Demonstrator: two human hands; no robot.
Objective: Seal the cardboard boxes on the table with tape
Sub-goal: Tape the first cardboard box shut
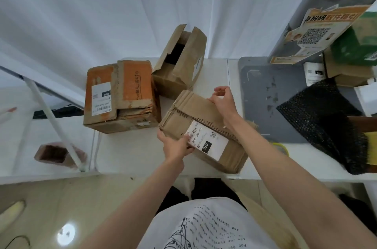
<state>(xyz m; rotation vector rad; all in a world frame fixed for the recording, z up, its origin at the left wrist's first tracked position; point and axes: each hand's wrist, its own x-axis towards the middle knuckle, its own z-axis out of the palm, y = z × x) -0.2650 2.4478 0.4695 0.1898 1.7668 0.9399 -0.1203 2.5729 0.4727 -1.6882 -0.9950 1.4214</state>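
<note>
**Both hands on the nearest box at the table's front edge**

A person stood at a white table [130, 159] with three cardboard boxes on it. The nearest box [206, 126] lay tilted near the front edge, between the two hands, its flaps folded down and a white shipping label [208, 139] on its top face. The left hand [176, 145] gripped the box's near left corner, fingers curled under the edge and thumb lying over the label's corner. The right hand [223, 99] rested on the far right edge of the same box, palm against the cardboard, with thumb and forefinger curled toward each other above it; whether they pinched anything could not be told. The hands were well apart, one at each end of the box.

To the left sat an orange-printed box [122, 95], its flaps closed but ragged, with its own white label. Beyond the nearest box stood a tall brown box [179, 61] with its top flaps open, touching neither of the others clearly.

On the right lay a grey mat [261, 89], and on its right part a black mesh sheet [318, 114]. A yellow ring [282, 146], partly hidden by the right forearm, lay just near of the mat. A printed poster [314, 32] leaned at the far right
</note>
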